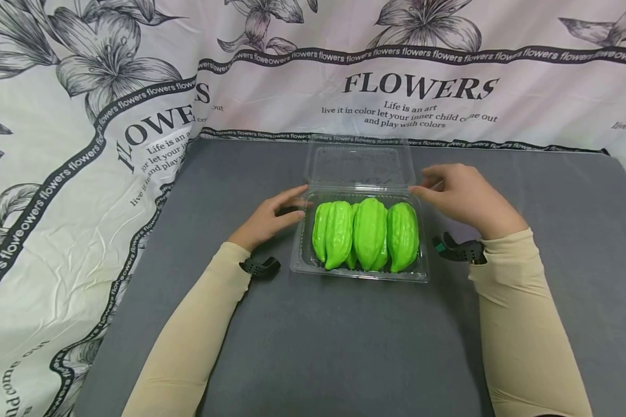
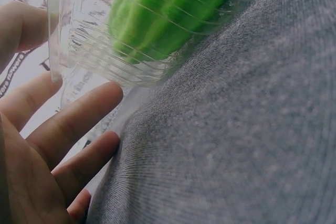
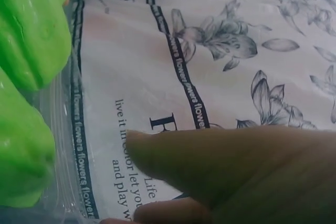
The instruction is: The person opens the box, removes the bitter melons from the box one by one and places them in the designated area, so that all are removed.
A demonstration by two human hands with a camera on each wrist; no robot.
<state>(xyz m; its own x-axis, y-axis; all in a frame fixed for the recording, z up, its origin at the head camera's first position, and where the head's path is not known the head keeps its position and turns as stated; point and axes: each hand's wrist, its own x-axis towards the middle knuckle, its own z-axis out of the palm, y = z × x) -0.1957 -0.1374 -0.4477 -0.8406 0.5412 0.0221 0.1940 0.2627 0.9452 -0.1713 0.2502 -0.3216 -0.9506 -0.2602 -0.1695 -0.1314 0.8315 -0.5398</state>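
Observation:
A clear plastic clamshell box (image 1: 304, 267) lies on the grey cloth, its lid (image 1: 359, 165) folded back away from me. Inside are several bright green, ribbed fruits (image 1: 369, 234) that look like bitter melons. At the box's left side is my left hand (image 1: 271, 217), fingers spread; in the left wrist view its fingers (image 2: 79, 121) are fairly straight beside the box wall. My right hand (image 1: 464, 197) is by the back right corner near the hinge, thumb extended towards the rim. Whether the thumb (image 3: 173, 156) touches the plastic I cannot tell. Neither hand grips anything visible.
Grey cloth (image 1: 344, 347) covers the table. White fabric printed with flowers and lettering (image 1: 422, 110) hangs along the back, and more of it (image 1: 73, 231) hangs at the left. Black bands (image 1: 261, 267) are worn at both wrists over beige sleeves (image 1: 188, 336).

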